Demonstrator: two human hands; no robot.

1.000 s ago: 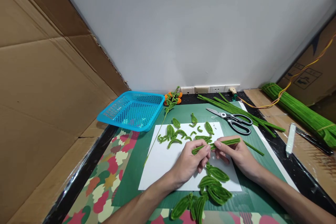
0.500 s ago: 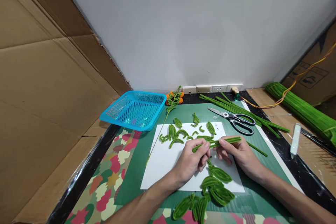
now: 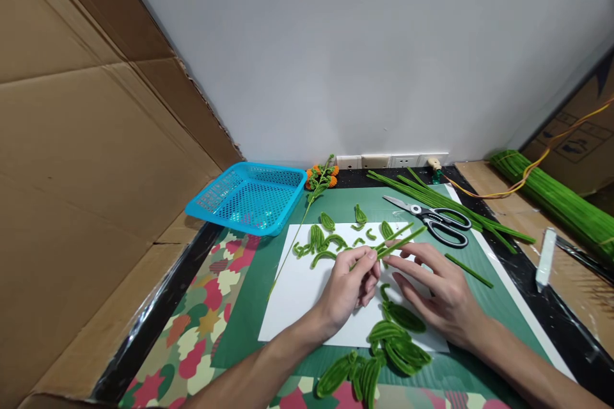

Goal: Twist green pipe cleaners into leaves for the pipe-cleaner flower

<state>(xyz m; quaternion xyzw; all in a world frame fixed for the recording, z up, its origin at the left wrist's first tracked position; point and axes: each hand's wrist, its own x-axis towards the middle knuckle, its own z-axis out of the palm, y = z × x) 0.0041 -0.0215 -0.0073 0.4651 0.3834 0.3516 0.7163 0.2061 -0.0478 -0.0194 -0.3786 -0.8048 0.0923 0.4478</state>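
My left hand pinches a green pipe cleaner folded double, its free ends pointing up and to the right. My right hand lies just right of it with fingers spread; its fingertips reach toward the pipe cleaner near the pinch. Both hands hover over a white sheet on a green mat. Small bent green pieces lie on the sheet beyond the hands. Several finished green leaf loops lie in front of my right hand.
Scissors rest on a row of straight green pipe cleaners at the back right. A blue mesh basket stands at the back left, beside an orange-flowered stem. A thick green bundle lies far right. Cardboard walls rise on the left.
My right hand has let go of the pipe cleaner and opened its fingers. The pipe cleaner's free ends have swung upward in my left hand.
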